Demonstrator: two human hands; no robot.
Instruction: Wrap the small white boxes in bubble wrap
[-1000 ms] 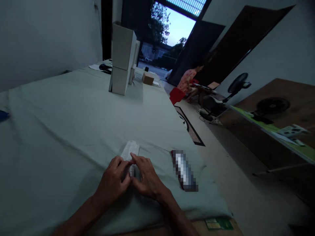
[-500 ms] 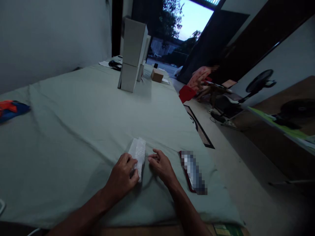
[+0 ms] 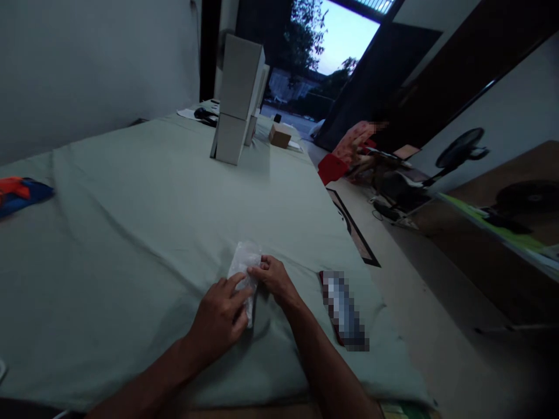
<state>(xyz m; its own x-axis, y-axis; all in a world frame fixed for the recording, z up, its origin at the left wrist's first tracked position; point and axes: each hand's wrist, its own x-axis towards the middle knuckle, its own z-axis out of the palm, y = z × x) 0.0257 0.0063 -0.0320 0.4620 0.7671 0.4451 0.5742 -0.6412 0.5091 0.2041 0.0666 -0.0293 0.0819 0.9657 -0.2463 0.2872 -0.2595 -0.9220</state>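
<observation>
While at pkg edge, R fingers

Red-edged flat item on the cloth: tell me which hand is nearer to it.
Right. The right hand is left of the red-edged flat item, at the white packet; the left hand is farther left, also touching it.

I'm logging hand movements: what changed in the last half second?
The right hand moved left and forward, and now pinches the right edge of the whitish bubble-wrap packet. The left hand, fingers straighter, stays on it. The red-edged rectangular item and tall white box stack stay put.
</observation>
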